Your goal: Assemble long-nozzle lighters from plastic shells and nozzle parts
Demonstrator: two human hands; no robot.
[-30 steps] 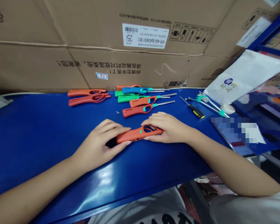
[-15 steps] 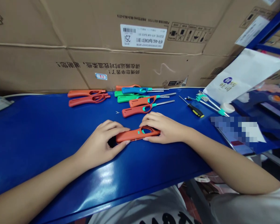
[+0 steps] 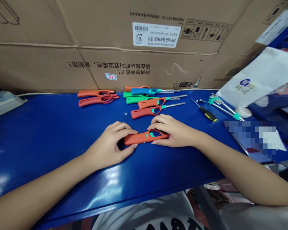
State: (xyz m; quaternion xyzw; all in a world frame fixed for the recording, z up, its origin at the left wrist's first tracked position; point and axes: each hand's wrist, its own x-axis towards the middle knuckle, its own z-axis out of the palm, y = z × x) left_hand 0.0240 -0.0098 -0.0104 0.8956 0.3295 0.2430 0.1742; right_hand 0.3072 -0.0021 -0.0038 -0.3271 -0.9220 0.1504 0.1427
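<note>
An orange lighter body [image 3: 138,138] with a teal trigger lies low over the blue table, between my two hands. My left hand [image 3: 112,142] grips its rounded left end, thumb on the near edge and fingers on the far one. Around the trigger-ring end on the right, my right hand [image 3: 174,131] is closed, covering the tip. No metal tube shows on this body. Just beyond my hands lies a red lighter [image 3: 141,113] with a metal tube, and a tiny metal piece [image 3: 126,113] rests to its left.
More lighters, among them a green one [image 3: 135,100] and a blue one [image 3: 141,91], lie by the cardboard box [image 3: 96,64]. Two tubeless bodies [image 3: 96,100] are at their left. A screwdriver [image 3: 207,114], metal tubes [image 3: 227,108] and a white bag [image 3: 254,76] are on the right.
The camera view has shifted, so the scene sits slightly farther right. The near seam of the orange lighter body looks more closed than before. Both hands keep their grip.
</note>
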